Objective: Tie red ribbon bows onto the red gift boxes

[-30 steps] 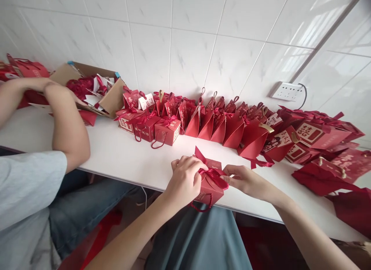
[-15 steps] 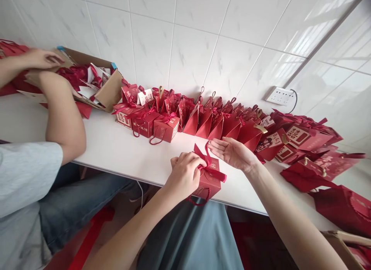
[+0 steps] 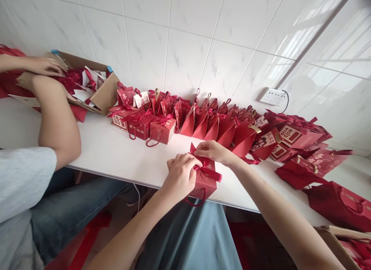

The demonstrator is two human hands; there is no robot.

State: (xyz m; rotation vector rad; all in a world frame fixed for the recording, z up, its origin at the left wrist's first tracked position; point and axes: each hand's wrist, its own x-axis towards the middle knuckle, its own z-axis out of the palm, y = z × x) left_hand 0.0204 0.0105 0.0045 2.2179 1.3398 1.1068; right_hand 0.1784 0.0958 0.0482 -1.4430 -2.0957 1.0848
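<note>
A small red gift box (image 3: 202,188) with gold print and a twisted cord handle stands at the table's front edge, just above my lap. A red ribbon (image 3: 213,175) lies across its top. My left hand (image 3: 182,171) is closed at the box's left side, thumb and fingertips pinching the ribbon at its middle. Over the back of the box, my right hand (image 3: 213,151) is closed, with its fingertips together on the ribbon close to one pointed tail. The knot is partly hidden by my fingers.
Red gift boxes (image 3: 162,130) and peaked red boxes (image 3: 226,130) line the wall. Red bags (image 3: 339,204) lie to the right, near a carton (image 3: 329,239). A power strip (image 3: 272,96) sits against the wall. At left, a co-worker's hand (image 3: 46,66) reaches into a cardboard box (image 3: 106,94).
My right hand has moved left and in toward the box, and its outstretched fingers have closed on the ribbon. My left hand stays at the knot. The co-worker's hand has dropped into the cardboard box.
</note>
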